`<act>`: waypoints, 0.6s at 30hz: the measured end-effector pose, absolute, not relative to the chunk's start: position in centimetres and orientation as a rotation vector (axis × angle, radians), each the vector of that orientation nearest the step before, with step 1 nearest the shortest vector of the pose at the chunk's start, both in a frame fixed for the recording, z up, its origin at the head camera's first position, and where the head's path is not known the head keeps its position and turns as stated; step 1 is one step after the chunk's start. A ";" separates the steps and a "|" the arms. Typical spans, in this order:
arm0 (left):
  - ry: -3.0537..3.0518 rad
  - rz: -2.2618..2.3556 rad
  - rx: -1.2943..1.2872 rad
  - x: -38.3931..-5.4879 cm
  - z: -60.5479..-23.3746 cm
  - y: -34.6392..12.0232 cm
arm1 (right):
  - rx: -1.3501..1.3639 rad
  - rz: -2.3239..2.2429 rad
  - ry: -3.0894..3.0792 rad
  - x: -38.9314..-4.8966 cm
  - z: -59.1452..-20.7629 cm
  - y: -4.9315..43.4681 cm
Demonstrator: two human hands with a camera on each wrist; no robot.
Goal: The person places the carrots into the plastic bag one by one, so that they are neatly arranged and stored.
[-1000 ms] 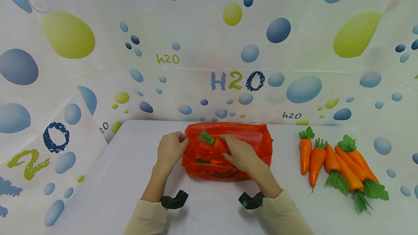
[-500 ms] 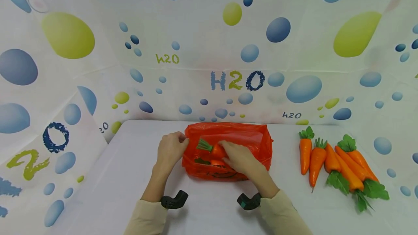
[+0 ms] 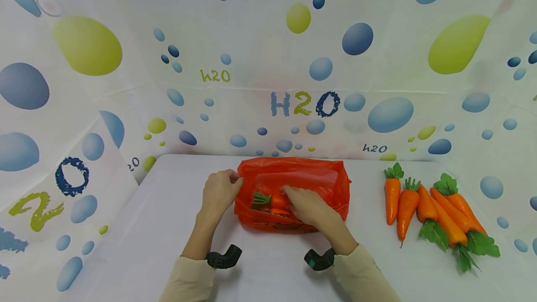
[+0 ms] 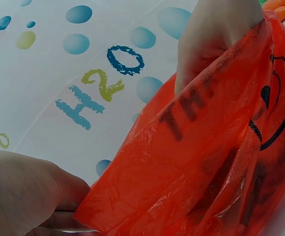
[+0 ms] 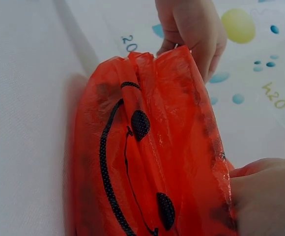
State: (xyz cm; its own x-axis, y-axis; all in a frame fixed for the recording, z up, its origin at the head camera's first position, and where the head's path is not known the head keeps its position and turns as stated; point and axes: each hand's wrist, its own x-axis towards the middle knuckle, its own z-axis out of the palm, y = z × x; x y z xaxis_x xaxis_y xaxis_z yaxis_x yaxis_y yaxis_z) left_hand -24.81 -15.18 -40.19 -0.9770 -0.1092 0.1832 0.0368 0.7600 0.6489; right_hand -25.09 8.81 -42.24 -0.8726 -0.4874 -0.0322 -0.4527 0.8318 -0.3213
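A red plastic bag with a black printed smile lies with its mouth facing up on the white table. My left hand pinches the bag's left rim between thumb and fingers, as the left wrist view also shows. Inside the mouth of the bag, my right hand holds an orange carrot whose green stem points left. Beside that carrot, lower in the bag, another carrot shows in part. In the right wrist view the bag's wall hides the right hand's fingers.
Several carrots with green tops lie to the right of the bag, among them an upright-lying carrot and a neighbouring carrot. Behind the table hangs a white cloth printed with blue and green drops.
The right hand has moved slightly down and left with the carrot, whose green stem has swung lower into the bag. My left hand stays on the rim.
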 end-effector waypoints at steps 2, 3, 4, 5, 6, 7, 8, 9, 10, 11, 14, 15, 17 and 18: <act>-2.746 -1.022 0.054 -24.8 -40.2 -15.2 | -0.743 -0.475 2.888 -25.1 -42.2 8.8; -2.746 -1.025 0.056 -24.8 -40.2 -15.2 | -0.743 -0.479 2.885 -25.1 -42.3 8.8; -2.746 -1.027 0.055 -24.8 -40.2 -15.2 | -0.742 -0.482 2.883 -25.1 -42.3 8.8; -2.745 -1.028 0.053 -24.8 -40.2 -15.2 | -0.744 -0.487 2.880 -25.1 -42.3 8.8; -2.744 -1.028 0.051 -24.8 -40.2 -15.2 | -0.742 -0.492 2.878 -25.1 -42.3 8.8; -2.744 -1.027 0.050 -24.8 -40.2 -15.2 | -0.742 -0.494 2.876 -25.1 -42.3 8.9; -2.746 -1.027 0.054 -24.8 -40.2 -15.2 | -0.740 -0.497 2.874 -25.1 -42.3 8.9; -2.747 -1.027 0.056 -24.8 -40.2 -15.2 | -0.737 -0.501 2.871 -25.1 -42.3 8.9; -2.748 -1.025 0.056 -24.8 -40.2 -15.2 | -0.734 -0.499 2.870 -25.1 -42.3 8.9; -2.751 -1.024 0.059 -24.8 -40.2 -15.1 | -0.733 -0.499 2.869 -25.1 -42.2 8.9; -2.758 -1.017 0.068 -24.8 -40.1 -15.1 | -0.725 -0.492 2.866 -25.1 -42.1 8.9; -2.760 -1.016 0.069 -24.8 -40.1 -15.1 | -0.723 -0.488 2.865 -25.1 -42.1 9.0; -2.764 -1.017 0.073 -24.7 -40.1 -15.0 | -0.723 -0.478 2.865 -25.1 -42.0 9.0; -2.764 -1.018 0.073 -24.7 -40.1 -15.0 | -0.723 -0.477 2.864 -25.1 -42.0 9.0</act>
State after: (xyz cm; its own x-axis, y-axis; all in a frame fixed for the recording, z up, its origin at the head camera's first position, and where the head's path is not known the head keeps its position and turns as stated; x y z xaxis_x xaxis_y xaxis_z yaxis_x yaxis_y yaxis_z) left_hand -24.73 -14.96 -40.08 -0.9799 -0.1128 0.1648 0.0211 0.7624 0.6468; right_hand -25.07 9.04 -41.95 -0.8727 -0.4838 -0.0663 -0.4362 0.8334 -0.3395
